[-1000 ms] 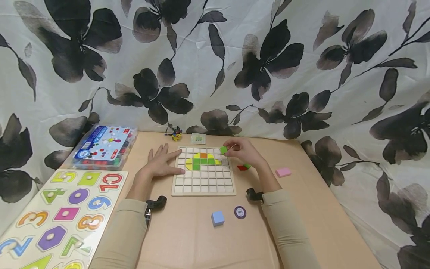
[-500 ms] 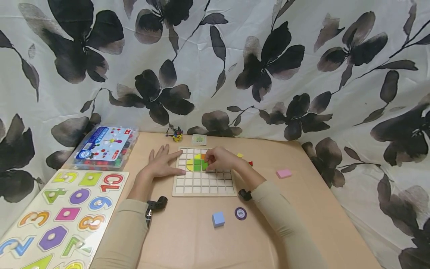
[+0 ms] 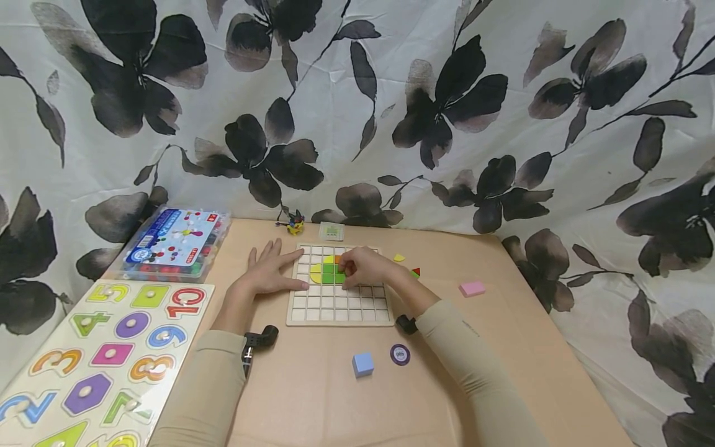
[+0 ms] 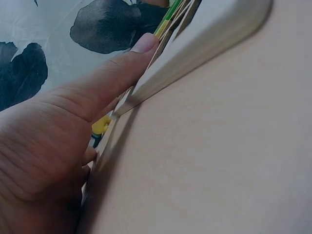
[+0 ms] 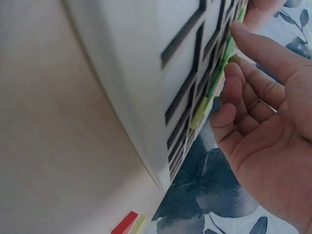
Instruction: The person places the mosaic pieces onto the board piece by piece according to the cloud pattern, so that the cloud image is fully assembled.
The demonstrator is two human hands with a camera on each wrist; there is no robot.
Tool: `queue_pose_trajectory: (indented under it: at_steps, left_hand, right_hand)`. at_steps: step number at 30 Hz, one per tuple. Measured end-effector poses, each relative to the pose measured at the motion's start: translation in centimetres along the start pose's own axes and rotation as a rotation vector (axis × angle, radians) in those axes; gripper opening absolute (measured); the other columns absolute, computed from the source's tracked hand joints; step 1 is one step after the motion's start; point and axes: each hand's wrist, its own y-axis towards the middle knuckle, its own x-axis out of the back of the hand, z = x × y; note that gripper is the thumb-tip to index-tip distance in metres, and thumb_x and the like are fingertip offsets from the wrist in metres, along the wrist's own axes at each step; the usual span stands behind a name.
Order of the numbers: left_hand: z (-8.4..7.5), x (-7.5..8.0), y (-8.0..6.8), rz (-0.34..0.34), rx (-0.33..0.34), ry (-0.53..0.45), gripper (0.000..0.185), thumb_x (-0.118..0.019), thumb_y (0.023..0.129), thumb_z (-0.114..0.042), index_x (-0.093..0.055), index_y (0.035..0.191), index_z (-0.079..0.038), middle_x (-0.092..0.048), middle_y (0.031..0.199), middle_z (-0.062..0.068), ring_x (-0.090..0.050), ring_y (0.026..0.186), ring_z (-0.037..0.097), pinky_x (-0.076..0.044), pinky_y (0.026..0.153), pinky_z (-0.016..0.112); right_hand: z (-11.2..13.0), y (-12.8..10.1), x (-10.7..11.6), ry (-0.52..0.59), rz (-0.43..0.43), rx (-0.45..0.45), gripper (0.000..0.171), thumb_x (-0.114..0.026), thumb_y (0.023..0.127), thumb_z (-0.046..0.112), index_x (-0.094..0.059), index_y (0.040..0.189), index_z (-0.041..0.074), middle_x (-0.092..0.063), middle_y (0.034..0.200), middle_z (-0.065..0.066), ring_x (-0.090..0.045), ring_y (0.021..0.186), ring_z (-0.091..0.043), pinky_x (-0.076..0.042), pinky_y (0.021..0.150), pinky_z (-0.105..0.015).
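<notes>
A white gridded board (image 3: pixel 321 315) lies on the table with yellow tiles (image 3: pixel 315 274), green tiles (image 3: pixel 333 279) and an orange tile seated in its upper cells. My left hand (image 3: pixel 270 271) is spread at the board's left side, its thumb (image 4: pixel 145 45) resting on the rim. My right hand (image 3: pixel 365 266) is over the middle of the pattern, thumb and forefinger pinching a small green tile (image 5: pixel 233 57) down at the board. That hand covers the pattern's right part in the head view. A yellow tile (image 5: pixel 199 113) shows below the fingers in the right wrist view.
Right of the board lie a yellow piece (image 3: pixel 399 257), a red piece (image 3: pixel 416 272) and a pink block (image 3: pixel 472 288). Nearer are a blue cube (image 3: pixel 362 364) and a round chip (image 3: pixel 400 354). A pattern card (image 3: pixel 332 232), toy figure (image 3: pixel 293 223), plastic case (image 3: pixel 173 245) and number puzzle (image 3: pixel 106 366) surround the board.
My right hand has moved left from the board's upper right corner to the middle of the pattern, carrying the green tile. It has barely shifted over the last half second. The left hand stays put.
</notes>
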Motion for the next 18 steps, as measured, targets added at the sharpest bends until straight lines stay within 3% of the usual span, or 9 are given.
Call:
queue_pose_trajectory:
  at_steps: [5, 10, 12, 18]
  left_hand:
    - [0.1, 0.0, -0.1, -0.001, -0.004, 0.003, 0.104, -0.076, 0.078, -0.072, -0.04, 0.161, -0.021, -0.002, 0.172, 0.031, 0.005, 0.159, 0.051, 0.015, 0.121, 0.072]
    - [0.1, 0.1, -0.1, -0.001, -0.001, 0.01, 0.104, -0.076, 0.079, -0.072, -0.04, 0.162, -0.022, -0.001, 0.172, 0.031, 0.005, 0.159, 0.051, 0.015, 0.121, 0.072]
    - [0.0, 0.1, -0.1, -0.003, 0.001, 0.009, 0.103, -0.076, 0.079, -0.072, -0.04, 0.162, -0.022, -0.002, 0.172, 0.03, 0.005, 0.159, 0.051, 0.015, 0.121, 0.072]
    - [0.1, 0.0, -0.1, -0.004, -0.001, 0.013, 0.104, -0.076, 0.078, -0.073, -0.041, 0.161, -0.022, -0.002, 0.172, 0.03, 0.005, 0.16, 0.05, 0.015, 0.122, 0.071]
  right_hand:
    - [-0.1, -1.5, 1.3, 0.032, -0.12, 0.007, 0.039, -0.085, 0.087, 0.015, -0.072, 0.123, 0.006, -0.07, 0.106, -0.014, -0.059, 0.091, -0.023, -0.05, 0.078, -0.031]
    - [-1.8, -4.0, 3.4, 0.112, -0.302, 0.049, 0.04, -0.084, 0.089, 0.015, -0.072, 0.126, 0.009, -0.073, 0.119, -0.01, -0.064, 0.094, -0.024, -0.055, 0.08, -0.034]
    - [-2.8, -5.0, 4.0, 0.15, -0.355, 0.026, 0.039, -0.084, 0.089, 0.017, -0.073, 0.126, 0.014, -0.073, 0.12, -0.007, -0.064, 0.093, -0.021, -0.055, 0.08, -0.036]
    - [-6.2, -7.7, 5.1, 0.207, -0.426, -0.067, 0.037, -0.081, 0.092, 0.016, -0.072, 0.128, 0.014, -0.07, 0.126, -0.019, -0.066, 0.099, -0.026, -0.055, 0.088, -0.042]
